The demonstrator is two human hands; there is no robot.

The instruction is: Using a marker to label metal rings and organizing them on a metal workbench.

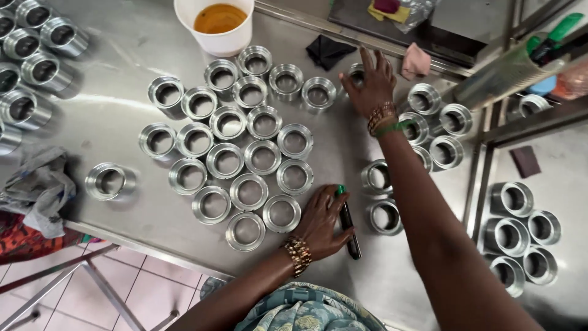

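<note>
Twenty machined metal rings [245,157] stand open end up in a tight cluster at the middle of the steel worktop [116,101], and one more ring [108,181] sits alone to their left. About seven more rings are grouped around the right forearm, four on the lower shelf at right, and several at the top left corner. One white cup [218,24] of amber liquid stands at the far edge, with a black cloth [327,51] and a pink cloth [416,60] beyond the rings.

The left hand [323,222] lies flat on the worktop, fingers spread loosely, with its fingertips resting on a dark marker pen [349,225] with a green cap. The pen lies flat, its long axis running near to far, green cap pointing away from the person, just at the hand's right edge.

The right hand [370,86] reaches far across, fingers extended and open, closing on nothing, its fingertips at a ring [356,74] near the far edge.
</note>
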